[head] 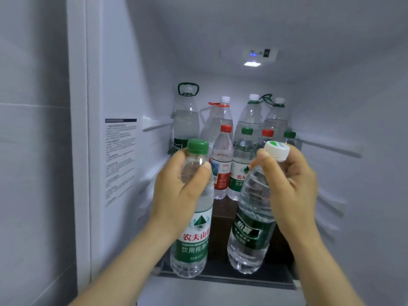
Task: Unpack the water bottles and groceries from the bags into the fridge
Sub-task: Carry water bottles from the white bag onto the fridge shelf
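My left hand (178, 193) grips the shoulder of a green-capped water bottle (194, 241) with a green and white label, held upright at the front left of the fridge shelf (223, 277). My right hand (291, 184) holds a white-capped water bottle (251, 235) with a dark green label by its neck, tilted with its cap to the right. Both bottles' bases are over the shelf's front edge; whether they touch the shelf I cannot tell.
Several water bottles fill the back of the shelf: tall ones (223, 120) with carry handles behind, smaller red-capped (221, 164) and green-capped (241, 164) ones before them. Fridge side walls (132, 102) carry shelf rails. A lamp (252, 64) glows in the ceiling.
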Motion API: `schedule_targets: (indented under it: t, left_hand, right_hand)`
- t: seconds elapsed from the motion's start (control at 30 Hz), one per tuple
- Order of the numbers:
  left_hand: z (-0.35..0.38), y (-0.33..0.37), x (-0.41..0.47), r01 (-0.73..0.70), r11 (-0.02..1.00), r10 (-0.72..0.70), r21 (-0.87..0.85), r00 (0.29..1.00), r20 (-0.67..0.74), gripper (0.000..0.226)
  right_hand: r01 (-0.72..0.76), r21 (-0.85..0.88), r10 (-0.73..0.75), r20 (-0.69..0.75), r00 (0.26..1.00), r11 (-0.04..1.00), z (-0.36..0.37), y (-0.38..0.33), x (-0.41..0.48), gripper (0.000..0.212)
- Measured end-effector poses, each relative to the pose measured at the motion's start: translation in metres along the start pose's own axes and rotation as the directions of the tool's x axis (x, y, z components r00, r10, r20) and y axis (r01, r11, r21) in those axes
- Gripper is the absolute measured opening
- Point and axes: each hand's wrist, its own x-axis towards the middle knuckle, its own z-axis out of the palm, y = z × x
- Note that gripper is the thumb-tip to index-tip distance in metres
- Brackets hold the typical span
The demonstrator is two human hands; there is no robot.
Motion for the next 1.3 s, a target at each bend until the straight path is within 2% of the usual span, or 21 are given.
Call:
schedule_targets:
  t: [0.27, 0.4, 0.6, 0.83, 0.97, 1.07, 1.17, 1.3]
  left_hand:
    - [0.023, -0.030, 0.046, -0.058, 0.991, 0.061, 0.124, 0.998, -0.027, 0.001]
    - [0.034, -0.049, 0.065, -0.056, 0.979, 0.063, 0.197, 0.998, -0.030, 0.015]
    - [0.043, -0.076, 0.088, -0.037, 0.969, 0.058, 0.245, 0.995, -0.080, 0.020]
    - [0.048, -0.097, 0.101, -0.041, 0.958, 0.064, 0.283, 0.995, -0.075, 0.005]
    - [0.049, -0.104, 0.100, -0.059, 0.973, 0.080, 0.224, 0.993, -0.088, 0.013]
    - [0.050, -0.118, 0.090, -0.053, 0.979, 0.073, 0.198, 0.993, -0.094, 0.037]
    - [0.049, -0.131, 0.081, -0.045, 0.982, 0.058, 0.184, 0.996, -0.071, 0.051]
    - [0.048, -0.140, 0.080, -0.049, 0.980, 0.064, 0.195, 0.995, -0.075, 0.066]
  right_hand:
    - [0.007, -0.031, -0.008, -0.063, 0.998, 1.000, -0.003, 0.035, 0.036, 0.012]
    - [-0.004, -0.057, 0.000, -0.056, 0.998, 0.998, 0.000, 0.053, 0.055, 0.006]
    - [0.001, -0.039, -0.002, -0.017, 1.000, 0.999, 0.014, 0.076, 0.073, 0.004]
    - [-0.031, -0.072, 0.030, -0.019, 0.999, 0.997, 0.020, 0.099, 0.079, 0.006]
    - [-0.037, -0.083, 0.034, -0.027, 0.999, 0.996, 0.022, 0.105, 0.081, 0.010]
    - [-0.043, -0.092, 0.040, -0.038, 0.998, 0.995, 0.024, 0.110, 0.085, 0.019]
    - [-0.048, -0.111, 0.040, -0.071, 0.997, 0.993, 0.028, 0.118, 0.090, 0.010]
    - [-0.054, -0.139, 0.041, -0.095, 0.995, 0.989, 0.033, 0.126, 0.093, 0.011]
